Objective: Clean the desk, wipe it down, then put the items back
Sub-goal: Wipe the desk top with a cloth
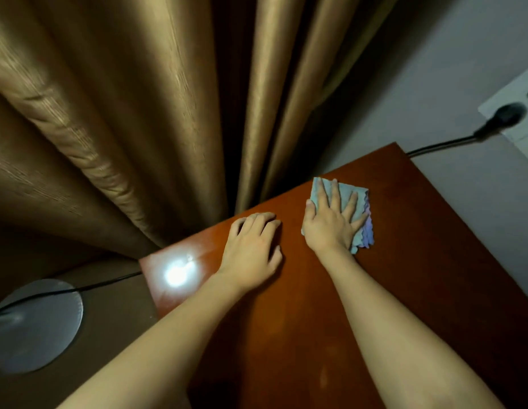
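While my right hand (330, 222) lay flat on the cloth (360, 208), its fingers (335, 196) straight and spread, pressing rather than gripping, the cloth sat toward twelve o'clock on the tabletop (404, 276), near the far edge by the curtain (109, 113). My left hand (252, 246) rested at about ten o'clock from the tabletop's middle, just beside the cloth, fingers loosely curled on the wood and holding nothing.

I judged the main risk to be the far edge: with only a flat palm on it, a push toward twelve o'clock could have slid the cloth over the edge and down behind the curtain. A sweep toward two o'clock might have snagged the black cable (439, 146) running off that corner to the plug (504, 116) in the wall socket (519, 104). Pressing unevenly could also have bunched the cloth and left streaks.

The cloth looked soft and nubbly, pale blue-green with a violet, wavy-trimmed layer showing at its three o'clock side, folded to a rough rectangle. The tabletop was smooth reddish-brown wood, glossy enough to throw back a bright glare at nine o'clock. The curtain hung in heavy golden-brown folds with a fine woven grain. A round, flat, dull-metal disc (35, 326) lay on the floor at eight o'clock, another cable (103, 283) crossing it.
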`<action>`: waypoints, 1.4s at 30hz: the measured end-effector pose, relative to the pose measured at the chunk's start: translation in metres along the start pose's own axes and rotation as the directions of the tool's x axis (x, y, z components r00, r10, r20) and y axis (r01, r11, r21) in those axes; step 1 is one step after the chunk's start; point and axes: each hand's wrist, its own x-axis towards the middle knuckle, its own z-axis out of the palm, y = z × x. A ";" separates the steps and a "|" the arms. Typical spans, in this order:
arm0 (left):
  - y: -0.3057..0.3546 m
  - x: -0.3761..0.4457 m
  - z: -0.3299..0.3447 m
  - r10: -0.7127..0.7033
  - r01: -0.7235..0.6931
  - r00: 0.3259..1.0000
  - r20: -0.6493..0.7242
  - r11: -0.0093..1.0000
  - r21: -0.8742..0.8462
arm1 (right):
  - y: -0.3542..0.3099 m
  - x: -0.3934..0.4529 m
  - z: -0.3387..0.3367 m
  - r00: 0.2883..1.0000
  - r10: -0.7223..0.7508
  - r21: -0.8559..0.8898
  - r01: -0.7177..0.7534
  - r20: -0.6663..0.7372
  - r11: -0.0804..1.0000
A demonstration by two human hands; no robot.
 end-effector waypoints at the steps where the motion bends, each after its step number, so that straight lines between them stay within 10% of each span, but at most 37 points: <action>1: -0.004 0.002 -0.002 -0.011 0.011 1.000 -0.005 1.000 0.000 | -0.009 0.004 -0.001 1.000 -0.021 0.000 0.021 -0.002 1.000; 18: 0.003 -0.028 -0.005 -0.149 0.149 0.989 -0.003 0.988 0.033 | -0.018 -0.030 0.007 0.977 -0.214 0.013 0.214 0.007 0.977; 42: 0.290 -0.240 0.104 0.228 -0.260 0.929 0.291 0.962 0.078 | 0.326 -0.307 0.049 0.968 0.248 0.121 -0.243 -0.027 0.962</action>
